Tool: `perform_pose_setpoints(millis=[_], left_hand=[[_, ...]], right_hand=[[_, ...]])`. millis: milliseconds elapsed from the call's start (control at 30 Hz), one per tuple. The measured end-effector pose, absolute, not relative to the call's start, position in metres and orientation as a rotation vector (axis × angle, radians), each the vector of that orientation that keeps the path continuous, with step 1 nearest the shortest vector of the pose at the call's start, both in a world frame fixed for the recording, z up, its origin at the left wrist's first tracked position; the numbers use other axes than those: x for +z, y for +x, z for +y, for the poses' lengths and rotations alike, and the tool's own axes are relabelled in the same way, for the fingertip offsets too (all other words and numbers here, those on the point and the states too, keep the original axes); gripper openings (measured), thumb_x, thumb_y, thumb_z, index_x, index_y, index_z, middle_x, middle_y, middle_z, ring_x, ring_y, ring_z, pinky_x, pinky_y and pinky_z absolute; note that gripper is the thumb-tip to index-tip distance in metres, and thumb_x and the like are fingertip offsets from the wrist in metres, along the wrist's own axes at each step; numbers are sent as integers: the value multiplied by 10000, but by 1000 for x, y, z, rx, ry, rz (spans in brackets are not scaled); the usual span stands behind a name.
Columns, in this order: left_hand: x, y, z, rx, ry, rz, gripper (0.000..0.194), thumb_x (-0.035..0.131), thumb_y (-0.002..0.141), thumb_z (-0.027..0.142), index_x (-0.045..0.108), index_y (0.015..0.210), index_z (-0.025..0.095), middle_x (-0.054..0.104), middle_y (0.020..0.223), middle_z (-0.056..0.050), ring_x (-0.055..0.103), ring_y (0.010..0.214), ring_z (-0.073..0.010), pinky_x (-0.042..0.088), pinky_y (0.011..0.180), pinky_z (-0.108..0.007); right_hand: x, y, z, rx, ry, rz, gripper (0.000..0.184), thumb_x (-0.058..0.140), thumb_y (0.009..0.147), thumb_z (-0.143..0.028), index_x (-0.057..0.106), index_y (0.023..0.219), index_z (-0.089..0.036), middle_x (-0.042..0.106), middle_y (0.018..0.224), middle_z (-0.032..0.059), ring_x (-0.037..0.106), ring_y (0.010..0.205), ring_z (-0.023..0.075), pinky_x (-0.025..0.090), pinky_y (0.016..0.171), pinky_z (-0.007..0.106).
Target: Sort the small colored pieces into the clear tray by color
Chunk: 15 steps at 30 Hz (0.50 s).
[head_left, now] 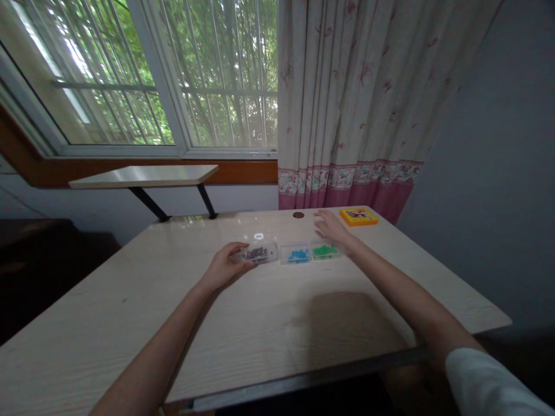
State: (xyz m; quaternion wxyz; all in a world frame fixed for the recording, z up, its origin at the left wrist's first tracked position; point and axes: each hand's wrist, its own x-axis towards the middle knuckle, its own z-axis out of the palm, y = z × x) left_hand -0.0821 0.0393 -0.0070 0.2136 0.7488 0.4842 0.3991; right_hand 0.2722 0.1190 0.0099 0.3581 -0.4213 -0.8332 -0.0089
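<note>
A clear plastic container (pixel 273 253) with small dark pieces (pixel 256 254) stands on the table. My left hand (pixel 229 263) grips its left end, thumb at the near side and fingers at the far side. Just right of it, a second clear container (pixel 284 255) has small blue pieces (pixel 299 255). Beside that, touching or nearly so, a third clear container (pixel 315 256) holds small green pieces (pixel 325 251). My right hand (pixel 332 226) reaches over the far right of the green pieces, fingers apart and nothing visible in them. Whether it touches the container I cannot tell.
A yellow box (pixel 359 216) with a printed picture lies at the table's back right. The pale wooden table (pixel 255 323) has a round dark cable hole (pixel 298 215) at the back. A raised shelf (pixel 147 175) on black legs stands at the back left, by the window.
</note>
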Motion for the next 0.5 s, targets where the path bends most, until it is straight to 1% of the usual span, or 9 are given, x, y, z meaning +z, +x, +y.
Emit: perform_pose_setpoints(millis=[67,133,167,200,333,433,500], left_hand=[[-2,-76,33,1180,1947,1382,450,654,631,367,563,1010,141,594,1061,-122,573,948,-231,466,820,-385],[1,-69,28,1181,1829,1406,461,655,629,377,562,1008,132,628,972,-115,599,849,-223,496,727,-373],[1,-65,25,1175,1796,1405,468,659,625,383,562,1005,128,640,926,-108,604,802,-215,500,695,-365],[1,-62,23,1177,1785,1397,472,666,617,386,565,996,124,646,895,-99,604,771,-207,501,681,-359],[-4,-49,18,1209,1859,1353,455,683,600,383,584,968,135,644,906,-83,593,767,-188,494,714,-349],[-3,-40,15,1165,1914,1316,435,670,617,382,588,973,145,638,927,-86,593,756,-184,497,720,-360],[0,-35,11,1150,1978,1247,434,667,631,371,583,995,149,625,967,-91,591,798,-184,493,751,-361]], right_hand=[[13,233,97,-54,-952,-2267,317,484,835,-303,523,1122,-173,506,1194,108,430,1140,199,358,964,408],[17,199,70,-113,-761,-2375,358,491,830,-342,510,1148,-179,473,1251,102,378,1194,196,336,982,391],[19,186,57,-144,-698,-2400,382,493,827,-361,497,1168,-189,486,1243,94,379,1194,195,336,980,390],[20,175,46,-175,-655,-2417,393,495,825,-374,492,1176,-198,515,1212,84,410,1165,193,344,971,387],[19,159,26,-282,-608,-2427,321,480,841,-336,532,1127,-199,598,1091,63,516,1030,184,407,898,343],[18,166,24,-316,-622,-2436,311,503,835,-307,533,1124,-196,611,1074,62,538,995,182,430,862,334],[19,176,21,-324,-629,-2440,317,518,827,-309,535,1124,-198,612,1076,61,538,998,187,435,857,339]])
